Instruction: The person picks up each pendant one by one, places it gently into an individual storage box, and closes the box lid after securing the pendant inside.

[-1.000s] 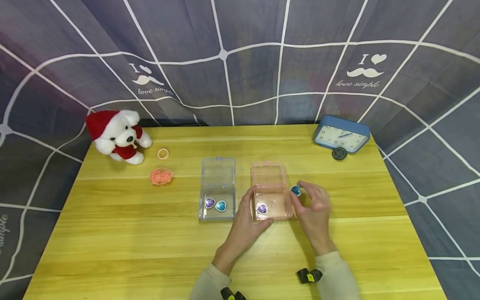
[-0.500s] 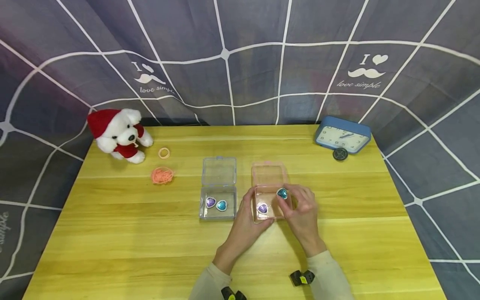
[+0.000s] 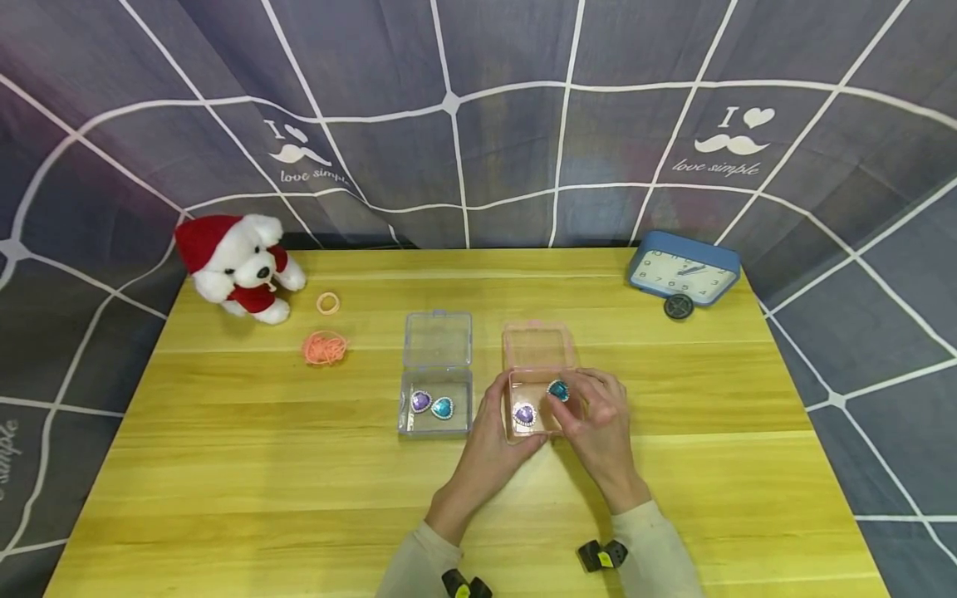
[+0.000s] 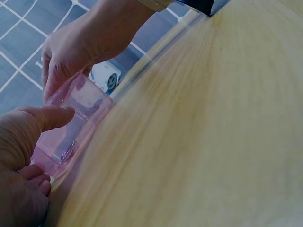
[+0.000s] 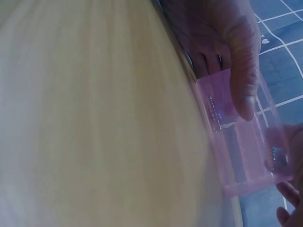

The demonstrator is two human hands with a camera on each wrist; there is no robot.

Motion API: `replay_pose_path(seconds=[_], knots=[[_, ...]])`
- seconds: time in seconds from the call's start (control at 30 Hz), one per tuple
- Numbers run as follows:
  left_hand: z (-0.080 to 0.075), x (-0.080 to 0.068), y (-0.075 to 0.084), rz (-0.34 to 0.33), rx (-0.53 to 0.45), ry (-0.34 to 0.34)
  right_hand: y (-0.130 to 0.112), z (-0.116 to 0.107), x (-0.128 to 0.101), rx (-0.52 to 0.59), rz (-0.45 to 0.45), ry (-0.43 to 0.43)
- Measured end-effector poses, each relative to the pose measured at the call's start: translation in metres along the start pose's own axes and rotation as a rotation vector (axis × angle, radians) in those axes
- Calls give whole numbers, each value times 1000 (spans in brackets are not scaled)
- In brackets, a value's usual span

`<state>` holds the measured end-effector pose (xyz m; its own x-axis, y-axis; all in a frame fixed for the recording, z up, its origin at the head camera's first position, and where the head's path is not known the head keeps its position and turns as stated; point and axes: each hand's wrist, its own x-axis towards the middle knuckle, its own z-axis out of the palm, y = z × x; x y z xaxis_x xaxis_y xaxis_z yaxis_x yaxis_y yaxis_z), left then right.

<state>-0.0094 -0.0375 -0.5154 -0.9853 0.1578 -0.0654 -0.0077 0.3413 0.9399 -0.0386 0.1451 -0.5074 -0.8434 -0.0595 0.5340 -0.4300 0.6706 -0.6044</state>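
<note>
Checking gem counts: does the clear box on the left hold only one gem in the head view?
No: the clear box holds two heart gems, a purple gem and a teal gem, side by side.

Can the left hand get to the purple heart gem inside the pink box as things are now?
Probably yes. The left hand holds the near left side of the pink box, whose lid stands open, and the purple heart gem lies uncovered just beside its thumb. The right hand, holding a blue gem over the box, crowds the opening somewhat.
</note>
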Motion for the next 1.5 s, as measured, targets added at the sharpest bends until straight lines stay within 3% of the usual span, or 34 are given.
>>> replay_pose_path(seconds=[1.0, 1.23, 1.5], knots=[[-1, -1, 0, 29, 9, -3, -4, -2, 2, -37, 5, -31], [0, 0, -1, 24, 16, -6, -3, -4, 4, 5, 50, -42], [1, 1, -1, -9, 27, -3, 5, -9, 13, 132, 165, 87]])
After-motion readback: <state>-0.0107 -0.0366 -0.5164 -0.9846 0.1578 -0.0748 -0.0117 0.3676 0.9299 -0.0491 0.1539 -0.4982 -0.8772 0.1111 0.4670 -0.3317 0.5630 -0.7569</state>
